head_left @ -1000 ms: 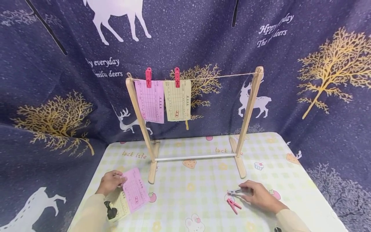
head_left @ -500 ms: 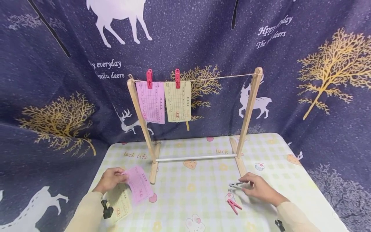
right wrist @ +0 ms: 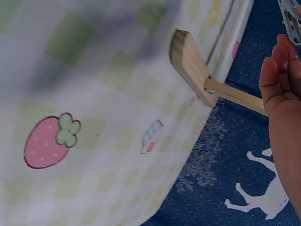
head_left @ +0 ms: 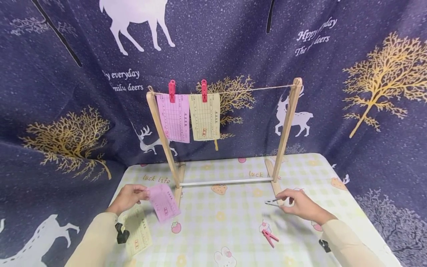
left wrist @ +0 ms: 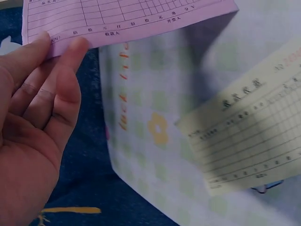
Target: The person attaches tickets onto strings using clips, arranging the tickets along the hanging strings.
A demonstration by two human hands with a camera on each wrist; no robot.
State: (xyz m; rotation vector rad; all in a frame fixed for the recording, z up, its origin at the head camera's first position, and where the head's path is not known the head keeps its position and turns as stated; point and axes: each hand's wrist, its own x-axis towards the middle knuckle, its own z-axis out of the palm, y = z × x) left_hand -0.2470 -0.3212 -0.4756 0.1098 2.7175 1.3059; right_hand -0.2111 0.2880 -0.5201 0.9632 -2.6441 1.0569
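Observation:
My left hand [head_left: 131,197] pinches a pink receipt slip [head_left: 164,202] by one edge and holds it above the table; in the left wrist view thumb and fingertips grip the slip [left wrist: 141,19]. Below it a yellow receipt slip [head_left: 138,231] lies on the tablecloth. On the right, my right hand [head_left: 300,204] pinches a grey clothespin [head_left: 272,202] between thumb and fingers, near the rack's right foot. Only part of that clothespin [right wrist: 292,23] shows at the corner of the right wrist view. A pink clothespin [head_left: 269,237] lies on the cloth in front of the right hand.
A wooden rack [head_left: 285,133] with a string [head_left: 253,88] stands at the back. Pink clothespins hold a pink slip [head_left: 175,120] and a yellow slip [head_left: 205,118] on the string's left part. A white bar [head_left: 227,181] joins the rack's feet. Behind hangs a dark blue curtain [head_left: 233,44].
My left hand has lifted the pink slip off the yellow one, upward and slightly right. My right hand has raised the grey clothespin away from the pink one on the table.

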